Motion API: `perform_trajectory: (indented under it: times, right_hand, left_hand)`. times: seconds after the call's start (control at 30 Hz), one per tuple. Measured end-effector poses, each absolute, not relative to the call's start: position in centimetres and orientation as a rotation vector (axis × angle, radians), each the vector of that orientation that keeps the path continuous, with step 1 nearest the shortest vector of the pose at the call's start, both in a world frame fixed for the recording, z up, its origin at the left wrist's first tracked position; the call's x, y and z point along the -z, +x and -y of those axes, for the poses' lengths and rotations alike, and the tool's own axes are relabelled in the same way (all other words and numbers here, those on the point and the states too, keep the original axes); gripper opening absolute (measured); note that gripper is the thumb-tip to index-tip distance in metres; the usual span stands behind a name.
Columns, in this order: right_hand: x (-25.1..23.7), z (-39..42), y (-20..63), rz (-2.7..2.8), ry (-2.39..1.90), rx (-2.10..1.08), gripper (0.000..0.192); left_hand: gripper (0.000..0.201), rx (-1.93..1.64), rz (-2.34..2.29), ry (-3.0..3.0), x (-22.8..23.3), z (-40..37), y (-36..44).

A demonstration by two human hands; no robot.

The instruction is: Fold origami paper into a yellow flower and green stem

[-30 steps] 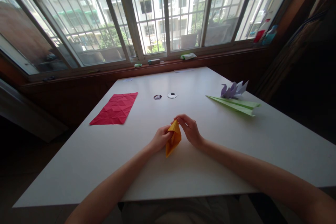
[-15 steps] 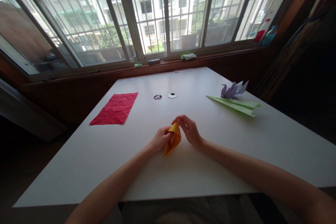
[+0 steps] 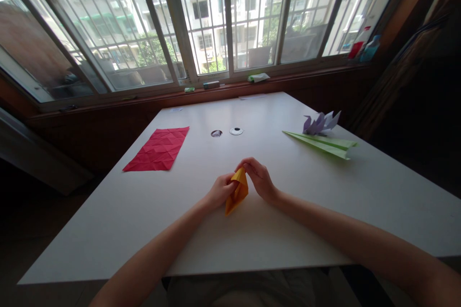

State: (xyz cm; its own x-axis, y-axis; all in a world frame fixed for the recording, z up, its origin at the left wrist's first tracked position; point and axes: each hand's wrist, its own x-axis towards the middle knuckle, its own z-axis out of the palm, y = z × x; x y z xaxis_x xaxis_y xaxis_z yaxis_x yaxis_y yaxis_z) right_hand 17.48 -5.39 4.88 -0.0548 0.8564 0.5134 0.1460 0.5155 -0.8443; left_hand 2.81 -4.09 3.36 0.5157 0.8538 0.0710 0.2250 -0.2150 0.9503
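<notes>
A folded piece of yellow-orange paper (image 3: pixel 240 190) is held up over the near middle of the white table (image 3: pixel 309 216). My left hand (image 3: pixel 220 190) grips its left side, with the thumb pressed into the fold. From the right, my right hand (image 3: pixel 260 178) reaches over, and its fingers pinch the paper's top edge. The paper hangs partly spread between the two hands, a hollow facing me and a point at the bottom. Some fingertips are hidden behind it.
Creased red paper (image 3: pixel 158 149) lies flat at left. On the right rest a green paper plane (image 3: pixel 322 145) and purple folded paper (image 3: pixel 317 124). Two round holes, one with a white ring (image 3: pixel 236 131), sit mid-table. Small items, including a green-white packet (image 3: pixel 258 77), line the windowsill.
</notes>
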Motion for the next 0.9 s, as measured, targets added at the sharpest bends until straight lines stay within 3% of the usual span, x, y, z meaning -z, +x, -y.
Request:
perform_trajectory:
  times: [0.9]
  right_hand:
    - [-4.84,5.34,17.55,1.523,-0.935,-0.683,0.016]
  left_hand:
    - [0.014,-0.754,-0.902,1.752,-3.34,3.99,2.85]
